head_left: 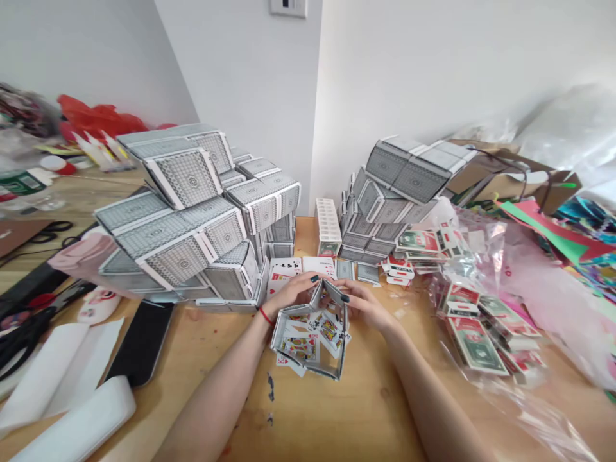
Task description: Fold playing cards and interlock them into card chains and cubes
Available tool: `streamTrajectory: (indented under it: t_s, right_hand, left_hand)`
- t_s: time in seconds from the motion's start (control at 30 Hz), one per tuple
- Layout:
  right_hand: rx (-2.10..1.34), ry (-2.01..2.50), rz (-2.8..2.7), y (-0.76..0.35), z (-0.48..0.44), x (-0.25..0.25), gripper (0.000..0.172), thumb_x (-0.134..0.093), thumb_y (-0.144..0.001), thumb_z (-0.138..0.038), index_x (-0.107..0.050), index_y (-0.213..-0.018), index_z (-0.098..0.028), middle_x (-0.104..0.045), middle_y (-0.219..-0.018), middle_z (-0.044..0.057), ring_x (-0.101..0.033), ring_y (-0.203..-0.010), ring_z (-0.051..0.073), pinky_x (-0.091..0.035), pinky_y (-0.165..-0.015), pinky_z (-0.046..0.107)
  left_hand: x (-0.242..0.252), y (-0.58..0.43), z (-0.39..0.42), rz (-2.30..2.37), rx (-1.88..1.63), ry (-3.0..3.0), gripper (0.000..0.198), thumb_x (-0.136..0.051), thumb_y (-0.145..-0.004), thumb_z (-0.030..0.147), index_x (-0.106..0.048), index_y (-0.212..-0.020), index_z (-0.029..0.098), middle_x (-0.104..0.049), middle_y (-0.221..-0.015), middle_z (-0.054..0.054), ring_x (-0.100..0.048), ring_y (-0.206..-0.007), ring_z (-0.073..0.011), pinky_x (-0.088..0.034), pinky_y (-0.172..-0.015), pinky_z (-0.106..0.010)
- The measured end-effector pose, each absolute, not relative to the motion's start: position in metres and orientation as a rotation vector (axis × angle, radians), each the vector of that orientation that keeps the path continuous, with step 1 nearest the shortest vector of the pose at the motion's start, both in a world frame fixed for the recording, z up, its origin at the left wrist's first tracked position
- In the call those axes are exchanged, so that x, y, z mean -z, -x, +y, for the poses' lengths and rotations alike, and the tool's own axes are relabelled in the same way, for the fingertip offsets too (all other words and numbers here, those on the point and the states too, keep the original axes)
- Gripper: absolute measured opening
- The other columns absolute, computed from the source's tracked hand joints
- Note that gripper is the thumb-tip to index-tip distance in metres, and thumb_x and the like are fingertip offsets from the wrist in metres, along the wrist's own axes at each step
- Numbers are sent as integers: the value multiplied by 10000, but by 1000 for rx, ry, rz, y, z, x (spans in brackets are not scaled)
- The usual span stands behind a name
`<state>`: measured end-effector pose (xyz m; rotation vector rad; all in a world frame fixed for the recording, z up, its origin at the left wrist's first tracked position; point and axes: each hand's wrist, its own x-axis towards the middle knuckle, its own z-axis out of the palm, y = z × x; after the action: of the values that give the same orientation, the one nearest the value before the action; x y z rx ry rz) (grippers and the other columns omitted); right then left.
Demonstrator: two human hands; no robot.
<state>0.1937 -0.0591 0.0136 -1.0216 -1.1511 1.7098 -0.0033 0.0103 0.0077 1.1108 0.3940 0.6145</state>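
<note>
1. In the left half of the frame we see a big pile of card blocks (192, 218), grey patterned backs outward. It leans over the table's middle and ends just left of the hands.
2. A second pile of blocks (389, 186) stands upper right of centre against the wall, well behind the right hand.
3. Between the two piles, just behind the fingers, loose cards (289, 266) lie face up.
4. At the right a clear plastic bag (486, 269) spreads across the table, with red-and-white card packs (474, 343) in and around it, near the right forearm.
5. At the far left we make out black scissors (19, 333), with white paper sheets (62, 378) and a dark flat slab (144, 340) towards the lower left.
6. Nothing lies between us and the work; the wooden table (337, 417) is bare in front of it.
7. The card box (310, 340) sits at the centre of the frame, between the forearms. It is an open frame with walls of folded cards, grey backs outward, and face cards showing inside.
8. The left hand (293, 292), a red band at its wrist, curls closed over the box's far left wall.
9. The right hand (360, 301) pinches the far right corner, where a raised card meets the wall.
</note>
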Motion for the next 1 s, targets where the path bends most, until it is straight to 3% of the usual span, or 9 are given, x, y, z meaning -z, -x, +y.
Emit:
streamTrajectory:
  t_s: [0.23,0.33,0.43,0.53,0.63,0.77,1.0]
  right_hand:
    - [-1569,1077,-1271,-193,-59,-16,470,-613,-722,-469,-548,-1119,-225,-663,-947,51,-611,-709,179,-455,-576,260]
    - [-1433,1205,-1270,-191,-58,-10,440,-502,-780,-534,-602,-1046,-198,-662,-792,39,-562,-549,148,-411,-463,241]
    - [-1252,1416,-1232,-193,-54,-1,527,-342,-827,-585,-647,-904,-162,-614,-610,36,-483,-412,129,-354,-385,239]
    - [-997,1580,-1380,-203,-49,1,458,-396,-812,-542,-647,-776,-161,-614,-607,42,-519,-483,141,-395,-461,245]
    - [-794,1694,-1639,-214,-47,-2,320,-597,-692,-462,-636,-813,-169,-631,-717,42,-561,-627,160,-430,-598,262]
    - [-691,1828,-1861,-216,-50,-6,441,-754,-504,-333,-588,-880,-173,-616,-839,45,-561,-729,170,-415,-634,255]
    - [-745,1884,-1870,-209,-52,-13,176,-637,-618,-231,-609,-782,-173,-601,-645,-8,-521,-575,134,-346,-516,207]
  left_hand:
    - [-16,4,10,483,-569,-1280,279,-482,-813,295,-658,-1001,191,-659,-1025,-63,-604,-890,-211,-477,-754,-324]
    - [-10,4,15,567,-667,-1411,229,-520,-760,232,-690,-902,174,-672,-999,-49,-596,-908,-207,-449,-825,-313]
    - [-7,3,16,625,-677,-1313,255,-495,-754,237,-684,-905,160,-692,-921,-55,-621,-803,-202,-477,-742,-312]
    - [-9,3,13,602,-613,-1086,329,-478,-757,257,-629,-1031,156,-700,-868,-73,-642,-699,-203,-498,-633,-316]
    - [-10,1,11,582,-655,-915,373,-498,-724,235,-590,-1077,152,-703,-832,-70,-652,-689,-203,-504,-610,-307]
    - [-6,-1,13,539,-782,-758,386,-512,-695,215,-575,-1070,146,-696,-869,-57,-654,-770,-199,-508,-677,-305]
    - [1,-1,18,512,-770,-604,398,-507,-710,232,-541,-1098,154,-691,-869,-45,-654,-753,-182,-502,-636,-268]
